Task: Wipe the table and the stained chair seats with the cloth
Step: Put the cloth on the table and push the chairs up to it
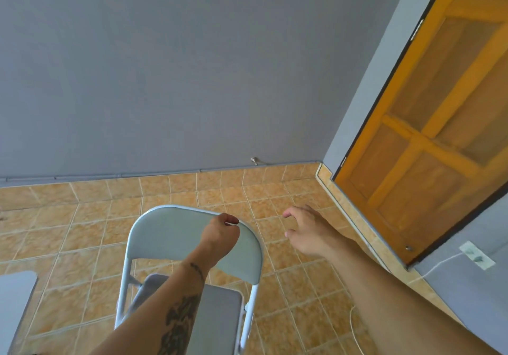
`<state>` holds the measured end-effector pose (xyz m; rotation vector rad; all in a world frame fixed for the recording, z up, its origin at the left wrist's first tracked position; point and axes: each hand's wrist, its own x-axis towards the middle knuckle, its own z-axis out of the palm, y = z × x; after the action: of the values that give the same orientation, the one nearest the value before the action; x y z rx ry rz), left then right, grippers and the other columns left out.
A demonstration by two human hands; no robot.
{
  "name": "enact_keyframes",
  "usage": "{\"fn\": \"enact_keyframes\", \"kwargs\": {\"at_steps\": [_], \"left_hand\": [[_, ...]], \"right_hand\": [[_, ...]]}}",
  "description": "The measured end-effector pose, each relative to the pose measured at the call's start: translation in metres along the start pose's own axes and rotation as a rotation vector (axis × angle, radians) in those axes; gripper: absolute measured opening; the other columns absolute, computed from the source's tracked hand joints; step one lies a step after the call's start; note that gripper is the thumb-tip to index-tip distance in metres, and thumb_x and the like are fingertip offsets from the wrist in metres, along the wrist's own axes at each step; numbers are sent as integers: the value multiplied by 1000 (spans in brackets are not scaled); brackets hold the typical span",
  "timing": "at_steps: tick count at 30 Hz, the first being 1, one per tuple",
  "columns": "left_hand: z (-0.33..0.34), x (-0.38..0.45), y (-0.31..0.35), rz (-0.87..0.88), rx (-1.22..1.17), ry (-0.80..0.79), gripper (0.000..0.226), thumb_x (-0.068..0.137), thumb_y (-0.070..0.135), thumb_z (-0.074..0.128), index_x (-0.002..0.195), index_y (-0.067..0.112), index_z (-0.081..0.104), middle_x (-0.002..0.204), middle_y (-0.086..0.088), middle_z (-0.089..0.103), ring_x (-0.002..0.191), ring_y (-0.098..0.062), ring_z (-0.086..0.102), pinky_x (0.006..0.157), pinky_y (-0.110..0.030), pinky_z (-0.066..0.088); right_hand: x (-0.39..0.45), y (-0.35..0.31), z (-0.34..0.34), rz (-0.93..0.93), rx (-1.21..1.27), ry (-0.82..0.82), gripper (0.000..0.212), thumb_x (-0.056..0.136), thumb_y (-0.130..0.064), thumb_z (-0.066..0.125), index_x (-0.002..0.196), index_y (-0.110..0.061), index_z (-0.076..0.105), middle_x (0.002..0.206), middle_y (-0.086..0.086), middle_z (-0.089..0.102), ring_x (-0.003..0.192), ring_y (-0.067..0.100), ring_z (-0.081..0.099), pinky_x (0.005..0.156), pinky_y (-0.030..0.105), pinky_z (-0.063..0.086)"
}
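Gripping the top rail of the folding chair (176, 233), the left hand (220, 233) was clenched on its right corner. Right hand (305, 231): spread, empty, just beside the backrest, above the floor tiles (288, 198). Chair seat (217, 319) lay below the grip, toward the person. Cloth: not in view.

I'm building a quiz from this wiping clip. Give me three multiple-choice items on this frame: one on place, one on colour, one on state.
1. Where is the left hand?
A. on the chair backrest
B. on the door
C. on the floor

2. What colour is the door?
A. blue
B. orange-brown
C. white

3. What state is the right hand in?
A. gripping a cloth
B. closed in a fist
C. open and empty

Answers:
1 A, its fingers curl over the top rim.
2 B, the wood panels show it.
3 C, its fingers are spread above the floor tiles.
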<state>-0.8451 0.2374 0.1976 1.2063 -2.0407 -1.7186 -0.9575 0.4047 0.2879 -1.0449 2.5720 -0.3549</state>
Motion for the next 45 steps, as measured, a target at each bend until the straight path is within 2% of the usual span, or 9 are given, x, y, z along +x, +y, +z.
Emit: {"fn": "enact_keyframes", "kwargs": {"at_steps": [7,13,16,21,26,31,35,41,45], "left_hand": [[33,43,-35,-161,5,135,39,87,17,51,126,18,56,106,-3,63,72,-16,61,57,-26,45],[79,81,-44,-221,-48,445,45,85,21,56,130,17,52,123,-6,59,103,-24,60,87,-44,55],[107,101,-43,-324,-87,499,70,82,30,66,142,15,36,137,-9,43,119,-28,51,100,-44,48],[150,133,-50,-532,-117,574,129,70,49,79,155,14,-11,157,-15,11,143,-39,22,117,-48,27],[166,149,-57,-541,-84,622,127,68,35,72,152,14,-21,163,-21,-5,146,-43,18,117,-50,27],[171,151,-55,-522,-65,632,127,65,31,69,152,17,-22,164,-19,-5,148,-39,19,115,-48,32],[170,147,-55,-478,-38,585,126,65,31,70,153,19,-21,165,-13,-5,149,-33,16,114,-44,34],[167,134,-56,-405,106,412,127,67,33,72,155,21,-18,166,-8,-1,142,-33,34,98,-34,44],[159,127,-59,-330,172,313,125,67,34,73,156,21,-13,165,-4,6,141,-29,35,104,-34,41]], "right_hand": [[102,12,16,-61,-75,-164,43,94,-22,55,136,-26,48,148,0,37,129,25,45,101,41,44],[196,28,39,-211,-121,-350,45,90,-20,51,135,-27,49,147,2,39,129,26,45,99,41,44],[234,40,47,-277,-124,-441,45,92,-21,50,136,-26,48,147,4,40,126,26,47,96,38,45],[269,58,52,-322,-140,-573,43,94,-20,49,136,-25,49,143,7,44,114,24,53,84,33,46],[284,65,56,-370,-145,-633,39,94,-23,51,132,-28,52,134,6,51,97,19,59,75,32,50],[291,61,58,-409,-148,-666,39,92,-22,51,131,-28,53,131,6,55,101,21,58,71,29,46],[294,56,58,-422,-138,-678,40,91,-23,51,131,-29,53,124,5,57,90,16,60,70,31,49],[292,47,62,-424,-99,-678,49,93,-22,51,141,-27,42,123,4,55,82,10,58,80,36,54],[288,38,70,-441,-64,-658,56,95,-22,50,148,-26,33,127,6,56,82,12,58,70,30,46]]}}
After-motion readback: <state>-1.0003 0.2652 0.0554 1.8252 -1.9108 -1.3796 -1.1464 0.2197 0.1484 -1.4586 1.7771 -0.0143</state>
